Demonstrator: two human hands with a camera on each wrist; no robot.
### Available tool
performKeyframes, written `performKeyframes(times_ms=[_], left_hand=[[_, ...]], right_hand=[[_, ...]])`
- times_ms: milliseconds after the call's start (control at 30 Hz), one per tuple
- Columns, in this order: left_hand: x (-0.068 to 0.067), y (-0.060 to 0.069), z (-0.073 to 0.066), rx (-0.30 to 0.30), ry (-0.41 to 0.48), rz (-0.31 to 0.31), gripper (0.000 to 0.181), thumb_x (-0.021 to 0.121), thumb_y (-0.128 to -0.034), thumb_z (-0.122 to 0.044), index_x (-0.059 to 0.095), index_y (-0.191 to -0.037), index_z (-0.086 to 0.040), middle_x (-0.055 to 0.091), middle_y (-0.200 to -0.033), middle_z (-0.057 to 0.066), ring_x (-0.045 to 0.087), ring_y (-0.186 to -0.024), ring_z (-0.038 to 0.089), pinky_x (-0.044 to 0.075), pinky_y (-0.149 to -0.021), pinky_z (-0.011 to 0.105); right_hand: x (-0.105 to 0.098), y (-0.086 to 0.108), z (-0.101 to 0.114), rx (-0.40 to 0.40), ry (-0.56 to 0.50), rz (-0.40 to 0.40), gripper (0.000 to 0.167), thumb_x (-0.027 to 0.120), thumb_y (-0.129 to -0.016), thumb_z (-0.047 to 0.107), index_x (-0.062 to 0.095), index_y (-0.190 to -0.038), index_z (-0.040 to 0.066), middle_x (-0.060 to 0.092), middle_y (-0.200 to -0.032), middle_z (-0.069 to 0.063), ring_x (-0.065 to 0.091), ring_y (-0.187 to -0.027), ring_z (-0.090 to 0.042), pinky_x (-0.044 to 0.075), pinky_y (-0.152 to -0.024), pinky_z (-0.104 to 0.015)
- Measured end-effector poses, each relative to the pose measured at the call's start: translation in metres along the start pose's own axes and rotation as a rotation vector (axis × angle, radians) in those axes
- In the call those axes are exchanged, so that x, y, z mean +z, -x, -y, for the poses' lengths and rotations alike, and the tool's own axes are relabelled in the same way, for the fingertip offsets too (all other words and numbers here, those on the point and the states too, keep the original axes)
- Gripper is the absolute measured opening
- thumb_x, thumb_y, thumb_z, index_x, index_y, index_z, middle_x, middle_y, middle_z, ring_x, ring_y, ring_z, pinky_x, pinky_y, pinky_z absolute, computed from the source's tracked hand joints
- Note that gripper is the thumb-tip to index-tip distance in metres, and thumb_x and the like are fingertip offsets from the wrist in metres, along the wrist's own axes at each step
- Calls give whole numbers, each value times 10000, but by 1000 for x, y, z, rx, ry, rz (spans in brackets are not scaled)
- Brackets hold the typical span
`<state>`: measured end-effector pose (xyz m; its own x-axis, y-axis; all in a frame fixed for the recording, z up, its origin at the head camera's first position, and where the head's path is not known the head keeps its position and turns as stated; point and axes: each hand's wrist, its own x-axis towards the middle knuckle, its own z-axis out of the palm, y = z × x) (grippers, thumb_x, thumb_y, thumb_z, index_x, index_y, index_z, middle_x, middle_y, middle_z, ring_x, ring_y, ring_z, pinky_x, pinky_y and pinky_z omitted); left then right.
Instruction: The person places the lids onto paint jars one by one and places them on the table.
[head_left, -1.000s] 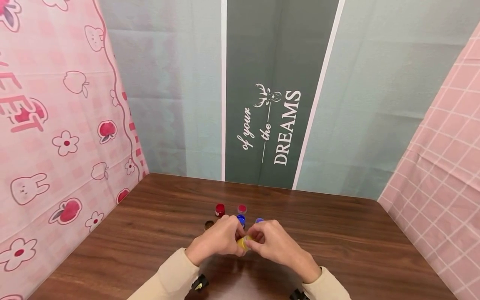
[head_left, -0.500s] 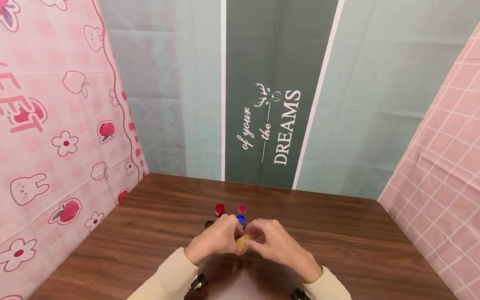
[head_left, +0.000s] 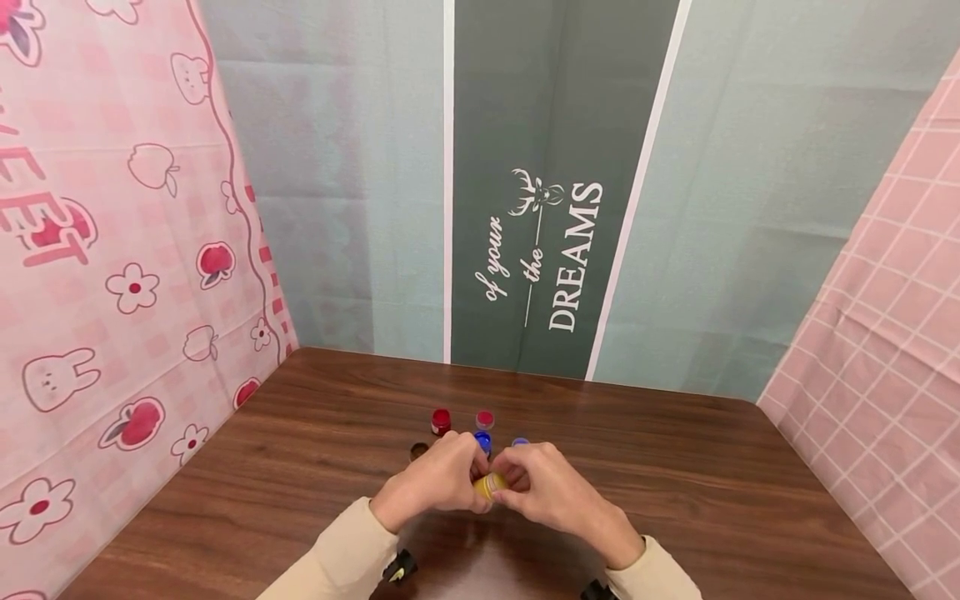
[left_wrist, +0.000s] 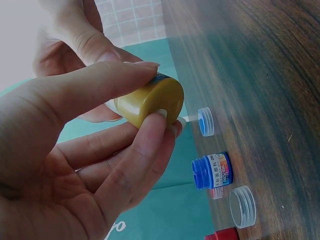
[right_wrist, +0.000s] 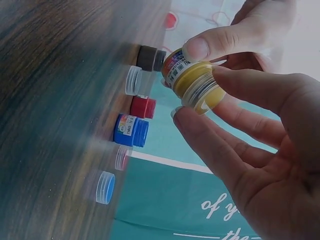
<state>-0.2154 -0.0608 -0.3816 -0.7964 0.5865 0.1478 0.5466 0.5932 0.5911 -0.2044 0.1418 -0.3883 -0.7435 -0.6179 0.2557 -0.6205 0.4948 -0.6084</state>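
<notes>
Backdrop: a dull green fabric hanging with white lettering (head_left: 536, 92), upright, well beyond both hands.
Desk: a dark brown wood-grain surface (head_left: 675, 467), spread beneath and around the hands.
Left hand: thumb and fingertips (head_left: 438, 475) clamped on the jar's body.
Right hand: close to the left, fingertips (head_left: 555, 487) pinching the capped end.
Yellow jar: a small round yellow plastic paint jar (right_wrist: 192, 77), held tilted between the hands, above the desk.
Blue jar: a lidless blue plastic jar (right_wrist: 131, 131), standing just beyond the gap between the hands.
Red jar: a small red plastic jar (head_left: 441, 422), beyond the left hand.
Dark jar: a small blackish-brown jar (right_wrist: 149, 58), just beyond the left hand, partly covered by it in the head view.
Lids: clear plastic, one red-centred (head_left: 485, 419) past the blue jar, one blue-centred (right_wrist: 105, 188) just beyond the right hand, one colourless (right_wrist: 133, 80) near the dark jar.
</notes>
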Motion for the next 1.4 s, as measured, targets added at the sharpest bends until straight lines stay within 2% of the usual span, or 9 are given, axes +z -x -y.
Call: performKeyframes(times_ms=[700,900,1067,1200,1400], left_hand=[[-2,0,-5,10,-2,12,131,903,-719,-81,773,-724,-92,672,-587,-59,481,-496,-32,464,-471,141],[0,1,-4,10,-2,8,131,902,-713,-82,770,-708,-90,674,-581,-61,473,-490,-36,464,-465,141],[0,1,-3,13,12,3,127,900,-713,-72,774,-716,-84,688,-594,-55,485,-497,-39,464,-470,140],[-1,2,-4,10,19,1,131,910,-707,-70,783,-739,-80,723,-635,-42,535,-529,-56,488,-502,137],[-1,0,-3,-2,13,-9,149,920,-699,-77,779,-745,-81,722,-637,-45,534,-533,-52,492,-507,135]], right_hand=[[-2,0,-3,14,58,-7,182,740,-954,281,731,-927,101,722,-754,53,608,-657,48,529,-588,-166],[-1,1,-6,2,58,3,209,728,-963,313,730,-935,105,718,-757,60,607,-664,50,529,-595,-166],[-2,2,-8,4,41,-8,197,732,-959,331,747,-969,135,742,-850,49,655,-743,18,558,-657,-173],[-5,2,-7,0,11,5,173,754,-944,286,735,-1030,137,750,-948,30,695,-822,-7,589,-727,-198],[-9,4,-4,-48,-55,83,241,790,-881,53,670,-1087,89,711,-1042,-30,741,-958,-103,617,-799,-254]])
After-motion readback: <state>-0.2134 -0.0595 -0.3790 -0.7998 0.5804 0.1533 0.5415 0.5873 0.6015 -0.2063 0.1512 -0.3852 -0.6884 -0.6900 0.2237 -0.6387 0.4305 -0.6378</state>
